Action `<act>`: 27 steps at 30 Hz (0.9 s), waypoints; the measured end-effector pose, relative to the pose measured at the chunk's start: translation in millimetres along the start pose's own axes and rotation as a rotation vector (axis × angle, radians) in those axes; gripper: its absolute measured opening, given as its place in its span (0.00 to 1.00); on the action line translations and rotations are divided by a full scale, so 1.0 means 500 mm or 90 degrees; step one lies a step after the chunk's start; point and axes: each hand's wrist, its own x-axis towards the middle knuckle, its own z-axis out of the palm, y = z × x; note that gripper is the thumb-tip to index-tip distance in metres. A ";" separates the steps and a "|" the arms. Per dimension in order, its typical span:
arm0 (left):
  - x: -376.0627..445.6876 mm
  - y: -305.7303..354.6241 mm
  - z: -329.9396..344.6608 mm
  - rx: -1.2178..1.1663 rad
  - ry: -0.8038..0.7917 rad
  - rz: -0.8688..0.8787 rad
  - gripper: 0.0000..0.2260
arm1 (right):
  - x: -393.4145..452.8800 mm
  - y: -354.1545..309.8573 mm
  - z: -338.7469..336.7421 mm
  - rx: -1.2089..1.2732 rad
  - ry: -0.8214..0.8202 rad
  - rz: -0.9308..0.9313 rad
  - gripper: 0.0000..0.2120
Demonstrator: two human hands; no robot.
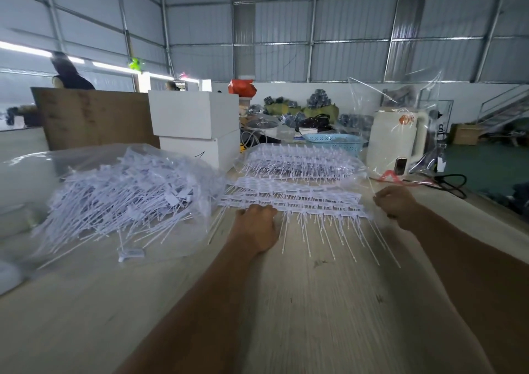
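Left hand (254,224) at 12 o'clock, fingers together, bent over the left end of the white tag-tie strips (309,202). Right hand (396,206) at 2 o'clock pinches their right end. Tag print is blurred and unreadable.

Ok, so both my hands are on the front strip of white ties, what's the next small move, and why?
Probably lift the front strip of ties straight up and toward you, ends level. The left hand and right hand hold its two ends, and it overlaps the strips behind, so dragging could snag them.
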 end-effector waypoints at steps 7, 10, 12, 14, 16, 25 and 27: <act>0.007 -0.025 -0.010 -0.231 0.150 -0.117 0.23 | -0.068 -0.074 -0.023 0.343 0.026 -0.120 0.14; 0.012 -0.040 -0.010 -0.398 0.222 -0.152 0.19 | -0.118 -0.092 -0.034 0.439 0.041 -0.114 0.12; 0.016 -0.045 -0.015 -0.542 0.219 -0.173 0.14 | -0.160 -0.090 -0.038 0.473 0.040 -0.103 0.11; 0.015 -0.039 -0.032 -0.699 0.235 -0.166 0.14 | -0.194 -0.079 -0.037 0.475 0.034 -0.101 0.11; 0.009 -0.033 -0.051 -0.767 0.260 -0.165 0.15 | -0.219 -0.064 -0.035 0.482 0.021 -0.099 0.11; -0.005 -0.038 -0.079 -0.921 0.257 -0.184 0.19 | -0.206 -0.035 -0.062 0.532 -0.124 -0.043 0.18; -0.001 -0.038 -0.077 -0.922 0.255 -0.197 0.19 | -0.203 -0.041 -0.074 0.520 -0.134 -0.075 0.22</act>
